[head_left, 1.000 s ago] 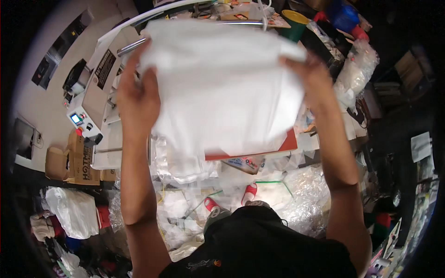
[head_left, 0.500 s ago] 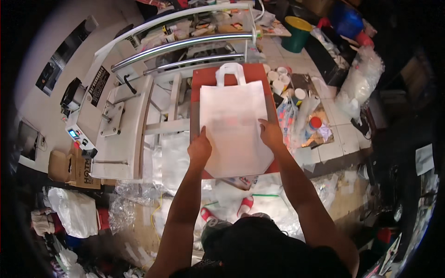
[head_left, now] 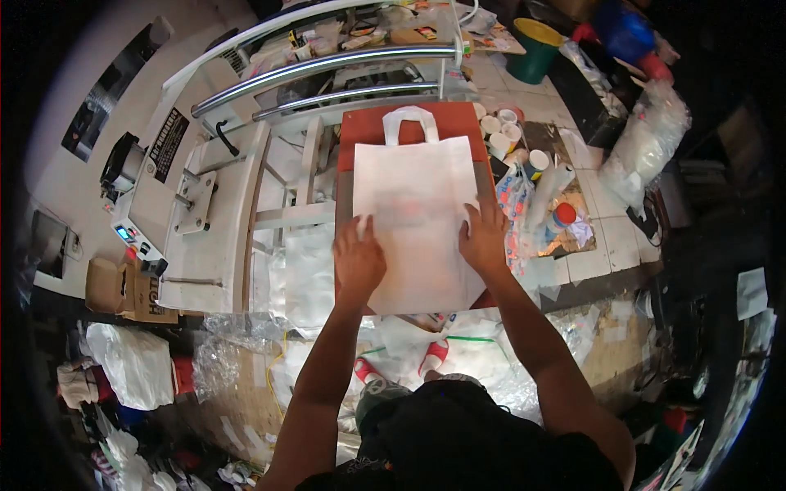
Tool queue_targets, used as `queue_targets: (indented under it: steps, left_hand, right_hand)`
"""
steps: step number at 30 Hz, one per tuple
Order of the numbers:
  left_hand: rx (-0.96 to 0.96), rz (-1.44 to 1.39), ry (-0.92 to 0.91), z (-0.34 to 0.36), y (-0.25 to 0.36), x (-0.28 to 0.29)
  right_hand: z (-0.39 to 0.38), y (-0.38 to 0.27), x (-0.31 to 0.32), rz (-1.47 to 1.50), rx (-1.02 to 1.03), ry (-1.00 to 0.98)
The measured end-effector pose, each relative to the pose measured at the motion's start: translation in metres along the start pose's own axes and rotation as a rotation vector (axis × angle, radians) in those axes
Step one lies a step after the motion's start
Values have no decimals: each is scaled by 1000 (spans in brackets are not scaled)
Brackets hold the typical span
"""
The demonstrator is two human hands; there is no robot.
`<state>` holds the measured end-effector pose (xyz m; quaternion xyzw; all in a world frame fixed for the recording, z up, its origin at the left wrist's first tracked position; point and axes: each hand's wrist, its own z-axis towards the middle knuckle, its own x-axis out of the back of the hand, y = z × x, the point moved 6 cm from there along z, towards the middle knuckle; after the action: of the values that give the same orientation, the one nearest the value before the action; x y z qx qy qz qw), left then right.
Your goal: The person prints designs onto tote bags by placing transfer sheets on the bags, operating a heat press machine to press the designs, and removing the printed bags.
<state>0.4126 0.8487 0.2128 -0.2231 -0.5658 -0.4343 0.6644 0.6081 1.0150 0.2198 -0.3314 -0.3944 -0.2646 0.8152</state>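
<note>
A white tote bag (head_left: 417, 262) lies flat on the red board (head_left: 368, 123), its loop handles pointing away from me. A faint pinkish-grey print, blurred, shows across the bag's middle. My left hand (head_left: 360, 258) rests at the bag's left edge with fingers spread toward the print. Along the right edge lies my right hand (head_left: 485, 237), its thumb and fingers apart. Neither hand grips anything; both seem to touch the bag or the board around it.
The white press machine (head_left: 205, 213) with its control box stands to the left, and chrome bars (head_left: 319, 69) cross behind the board. White tubs (head_left: 501, 135) and a red-capped bottle (head_left: 563, 217) are at the right. A green bucket (head_left: 532, 61) stands farther back.
Both hands have opened from pointing or bent fingers to spread ones beside the bag. The bag remains flat on the board, and the view has shifted slightly.
</note>
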Motion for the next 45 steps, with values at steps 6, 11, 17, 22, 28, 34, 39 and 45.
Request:
queue_targets:
  steps: [6,11,17,22,28,34,39,45]
  left_hand:
    - [-219,-33,-117,9,10,-36]
    - [-187,31,-93,6,-1,-39]
    - [-186,56,-146,2,-16,-40]
    - [-160,-168,22,-35,-32,2]
    - [13,-299,59,-189,-105,28]
    - [231,-279,-613,-374,-146,-56]
    - [407,-267,-891,-478,-179,-66]
    - [443,-221,-954,-511,-205,-65]
  right_hand:
    - [0,-6,-56,21,343,-387]
    - [-5,10,-54,-25,278,-448]
    - [-20,25,-30,22,87,-440]
    - [-104,184,18,493,-516,231]
    - [-300,222,-63,212,-737,-130]
    - [-287,43,-216,196,186,-315]
    - [-292,42,-315,-235,213,-574]
    - [-307,62,-331,-357,148,-695]
